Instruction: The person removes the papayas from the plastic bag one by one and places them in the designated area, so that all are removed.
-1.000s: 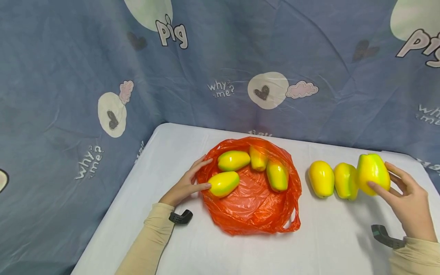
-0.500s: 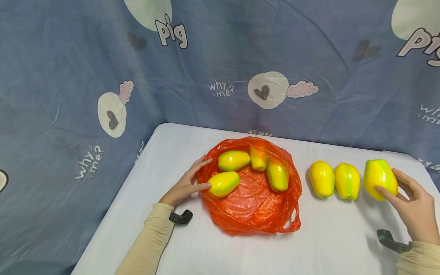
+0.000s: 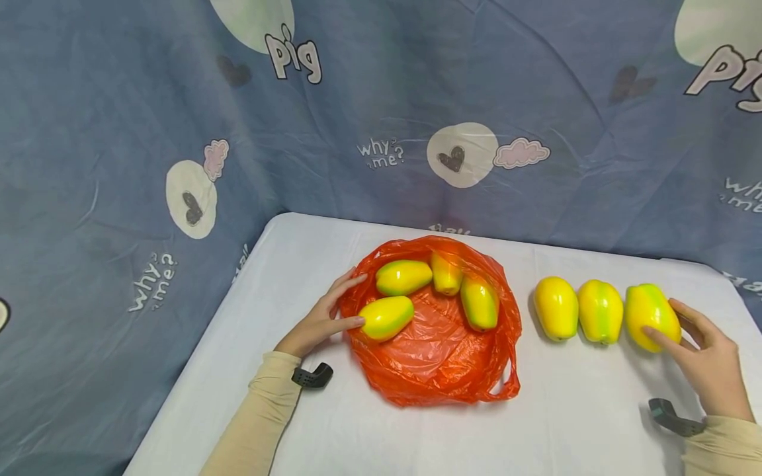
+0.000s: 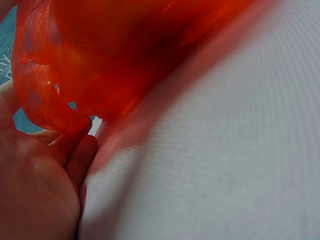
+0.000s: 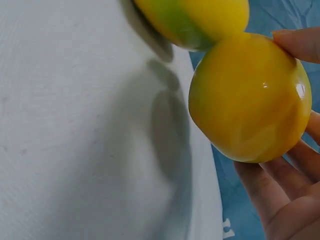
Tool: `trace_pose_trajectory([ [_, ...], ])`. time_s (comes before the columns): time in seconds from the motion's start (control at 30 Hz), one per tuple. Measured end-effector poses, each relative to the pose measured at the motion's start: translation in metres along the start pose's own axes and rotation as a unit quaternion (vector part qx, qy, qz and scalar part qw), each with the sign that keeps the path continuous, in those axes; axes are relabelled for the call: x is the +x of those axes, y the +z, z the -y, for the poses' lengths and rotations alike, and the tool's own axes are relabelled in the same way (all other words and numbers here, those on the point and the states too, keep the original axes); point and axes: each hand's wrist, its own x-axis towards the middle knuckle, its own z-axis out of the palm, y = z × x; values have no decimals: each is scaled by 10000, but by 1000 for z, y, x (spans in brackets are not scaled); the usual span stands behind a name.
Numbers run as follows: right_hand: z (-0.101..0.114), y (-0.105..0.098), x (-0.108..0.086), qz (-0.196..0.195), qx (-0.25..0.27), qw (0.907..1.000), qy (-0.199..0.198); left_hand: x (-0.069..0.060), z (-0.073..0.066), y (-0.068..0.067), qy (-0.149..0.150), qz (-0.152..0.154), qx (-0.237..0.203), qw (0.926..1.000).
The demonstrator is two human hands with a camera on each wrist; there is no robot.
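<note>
In the head view a red plastic bag (image 3: 434, 357) lies open with several yellow-green fruits in it, one of them (image 3: 387, 318) near its left rim. My left hand (image 3: 324, 322) rests at that rim, thumb and fingers spread along the plastic; the left wrist view shows the palm (image 4: 40, 185) beside the bag (image 4: 100, 55). On the right, my right hand (image 3: 708, 350) grips a yellow-green fruit (image 3: 651, 317) between thumb and fingers. The right wrist view shows this fruit (image 5: 250, 100) held above the white surface, its shadow below.
Two more fruits, one (image 3: 556, 309) and another (image 3: 601, 311), lie side by side between the bag and my right hand. A white-covered table (image 3: 571, 410) carries everything. Blue printed cloth (image 3: 333, 106) hangs behind and to the left.
The fruit in my right hand has moved right, then slightly back left and lower, now beside the two lying fruits and tilted differently. My left hand has stayed at the bag.
</note>
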Motion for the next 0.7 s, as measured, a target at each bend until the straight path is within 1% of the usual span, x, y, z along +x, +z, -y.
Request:
trace_pose_trajectory([
  [0.2, -6, 4, 1, 147, -239, 9995, -106, 0, 1, 0, 6, 17, 22, 10000],
  [0.33, -8, 6, 2, 209, -345, 9991, -93, 0, 2, 0, -33, 0, 53, 10000],
  [0.7, -8, 7, 3, 346, -306, 9989, -118, 0, 0, 0, -48, -26, 43, 10000],
])
